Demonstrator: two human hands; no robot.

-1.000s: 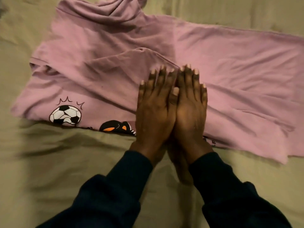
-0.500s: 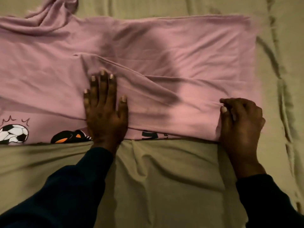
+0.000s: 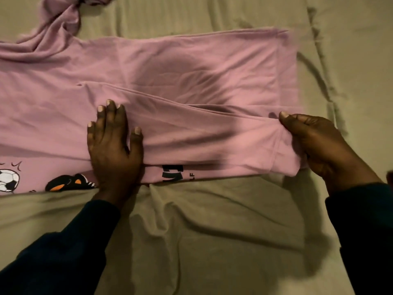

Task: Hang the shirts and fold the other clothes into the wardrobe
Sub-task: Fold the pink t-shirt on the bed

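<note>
A pink garment (image 3: 174,64) lies spread across the olive bedsheet (image 3: 212,231), reaching from the sheet's left edge to short of its right edge, with its near long side already turned over into a band running along the front. A printed football (image 3: 8,179) and a black-and-orange shoe print (image 3: 68,183) peek out from under that band towards the left edge. The left hand (image 3: 112,150) lies flat on the band, fingers straight and spread, gripping nothing and simply pinning the cloth down. The right hand (image 3: 319,143) is closed on the hemmed right-hand end of the band, thumb on top and fingers curled underneath, with the cloth bunched between them. The step in hand looks like tightening and squaring this lengthwise fold. To do it well, the flat palm should stay as the anchor while the pinching hand draws the hem gently towards the sheet's right edge, enough to take out the diagonal ridges between the hands without dragging the lower layer along. The folded edge ought to run parallel to the garment's far side, and the bunched sleeve (image 3: 59,18) at the far left corner will want laying in before the next fold.
</note>
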